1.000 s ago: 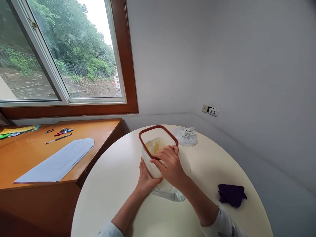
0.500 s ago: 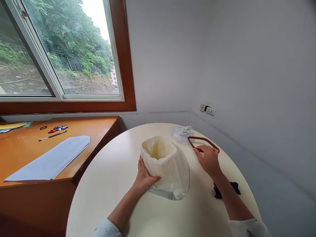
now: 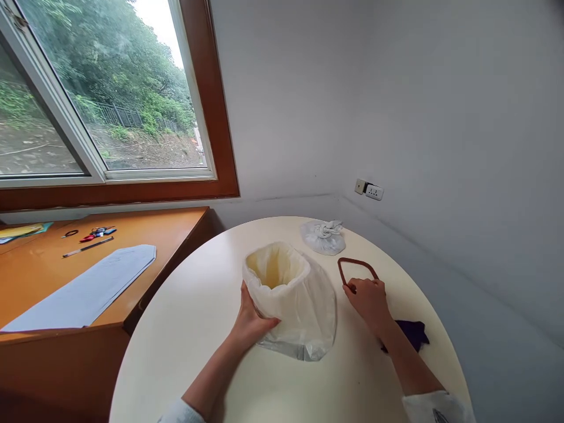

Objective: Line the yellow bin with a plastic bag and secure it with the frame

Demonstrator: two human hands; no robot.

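A small bin lined with a white plastic bag (image 3: 304, 314) stands upright on the round table, its mouth open and pale yellow inside. My left hand (image 3: 253, 317) grips its near left side, thumb across the front and fingers around the left. To the right of the bin, my right hand (image 3: 368, 298) is closed on a thin brown rim ring (image 3: 358, 261), a rounded open frame held low over the table. The ring's near part is hidden by that hand. Beneath my right forearm lies a dark purple cloth-like piece (image 3: 412, 333), partly covered.
A knotted translucent plastic bag (image 3: 324, 237) sits at the back of the round cream table (image 3: 189, 294). On the wooden desk (image 3: 171, 226) at left are white papers (image 3: 97, 288), a pen (image 3: 88, 247) and a bunch of keys (image 3: 97, 233). A wall with a socket (image 3: 374, 192) stands behind.
My right hand has lowered the brown ring towards me, away from the knotted bag. My left hand stays on the bin. The view has shifted slightly.
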